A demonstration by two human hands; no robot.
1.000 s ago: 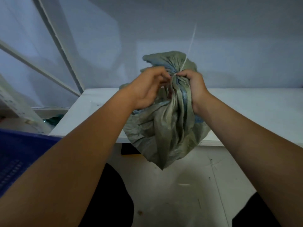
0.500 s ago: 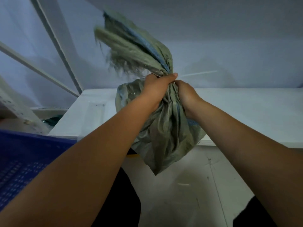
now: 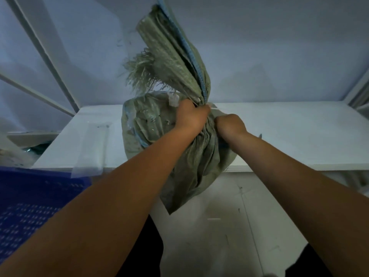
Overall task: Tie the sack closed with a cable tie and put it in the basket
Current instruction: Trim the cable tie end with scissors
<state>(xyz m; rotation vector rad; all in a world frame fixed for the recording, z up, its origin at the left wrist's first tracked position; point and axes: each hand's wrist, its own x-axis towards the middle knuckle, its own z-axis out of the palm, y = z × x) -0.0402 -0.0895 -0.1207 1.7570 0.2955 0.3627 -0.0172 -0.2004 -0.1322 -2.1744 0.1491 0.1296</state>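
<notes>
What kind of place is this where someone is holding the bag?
Probably a packing or storage workroom, not a home: a plain white workbench against a bare wall, a blue plastic basket beside it, and a rough woven sack.

sack (image 3: 199,166): grey-green woven cloth, rough, crinkly, a little shiny
sack's top edge (image 3: 139,70): loose, hairy threads
stripe (image 3: 191,54) on sack: blue, woven
table (image 3: 289,132): white, smooth, dull
basket (image 3: 30,206): blue plastic, full of little holes
floor (image 3: 229,236): pale, hard, scuffed
wall (image 3: 279,47): plain, smooth, not shiny
</notes>
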